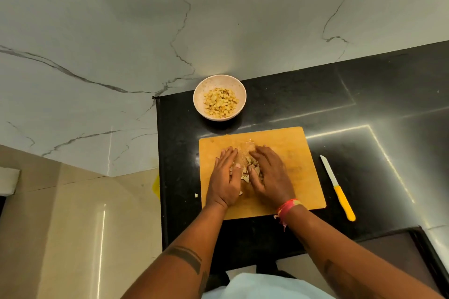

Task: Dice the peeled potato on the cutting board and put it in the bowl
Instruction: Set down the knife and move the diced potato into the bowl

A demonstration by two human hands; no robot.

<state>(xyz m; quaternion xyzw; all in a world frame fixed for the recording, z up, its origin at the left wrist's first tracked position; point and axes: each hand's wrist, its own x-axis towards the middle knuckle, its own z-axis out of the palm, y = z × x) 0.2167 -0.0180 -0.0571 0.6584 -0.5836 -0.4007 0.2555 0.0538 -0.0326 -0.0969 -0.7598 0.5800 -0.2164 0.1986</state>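
A wooden cutting board lies on the black counter. A small heap of diced potato pieces sits on its middle, partly hidden by my hands. My left hand and my right hand are cupped on either side of the heap, palms facing each other, pressing against the pieces. Beyond the board, at the counter's back left, stands a pale bowl holding several yellow potato cubes.
A knife with a white blade and yellow handle lies on the counter right of the board. One stray potato piece rests just left of the board. The counter's left edge drops off near the board. A marble wall rises behind.
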